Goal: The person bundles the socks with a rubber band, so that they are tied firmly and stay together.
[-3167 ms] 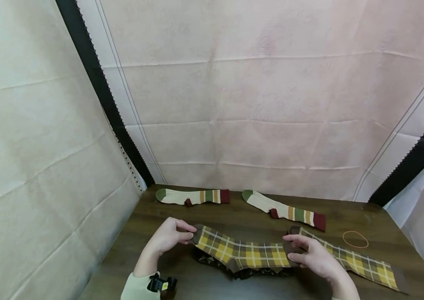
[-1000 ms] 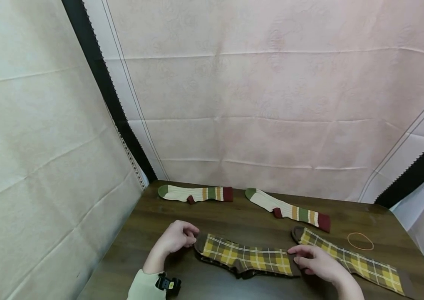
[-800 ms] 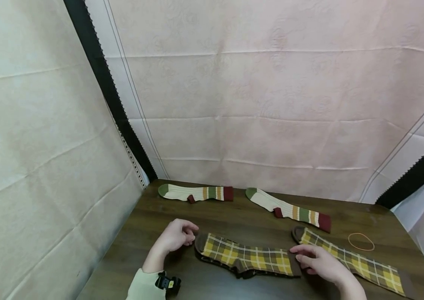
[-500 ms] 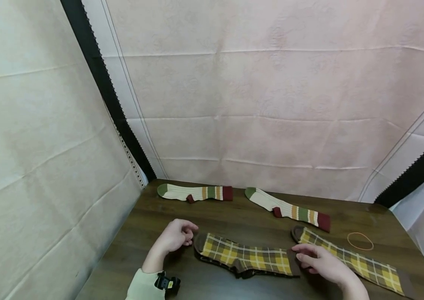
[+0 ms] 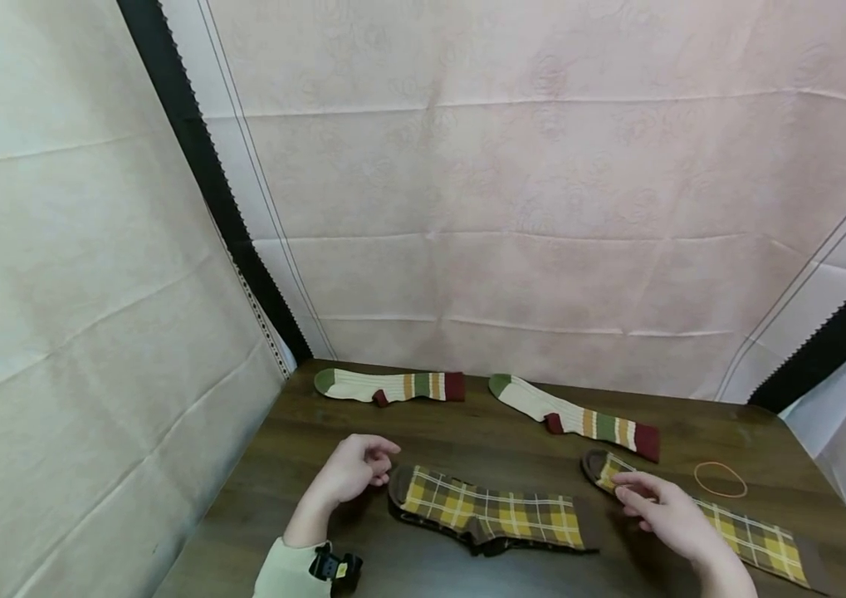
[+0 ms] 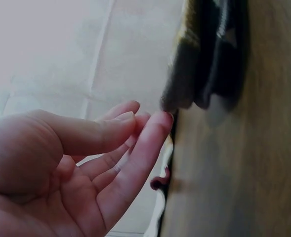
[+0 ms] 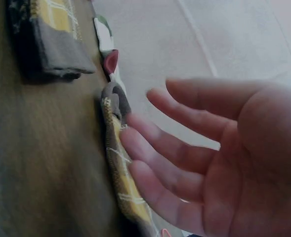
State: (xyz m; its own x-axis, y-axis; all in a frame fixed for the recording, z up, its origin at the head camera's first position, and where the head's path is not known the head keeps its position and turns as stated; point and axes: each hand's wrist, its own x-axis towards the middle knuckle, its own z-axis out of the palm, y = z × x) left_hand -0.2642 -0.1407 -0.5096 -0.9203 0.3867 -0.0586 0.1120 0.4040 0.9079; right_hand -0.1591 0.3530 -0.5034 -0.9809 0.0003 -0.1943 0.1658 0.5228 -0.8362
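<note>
A yellow-and-brown plaid sock (image 5: 493, 507) lies flat in the middle of the table, a dark layer showing under its lower edge. Just left of its toe is my left hand (image 5: 351, 469), fingers loosely bent; in the left wrist view the left hand (image 6: 86, 163) has nothing between thumb and fingers. My right hand (image 5: 657, 507) hovers over a second plaid sock (image 5: 755, 536), covering part of it. Seen from the right wrist, the right hand (image 7: 199, 153) has its fingers spread and relaxed, holding nothing, beside that sock (image 7: 125, 173).
Two cream striped socks with green toes and maroon cuffs, a left one (image 5: 393, 387) and a right one (image 5: 575, 417), lie along the back of the wooden table (image 5: 258, 498). An orange rubber band (image 5: 721, 492) is at the right. Pale fabric walls (image 5: 505, 208) stand behind and beside the table.
The middle plaid sock, held at both ends at first, now lies on the table. My right hand has left its cuff and moved right, over the other plaid sock. My left hand stays near the toe.
</note>
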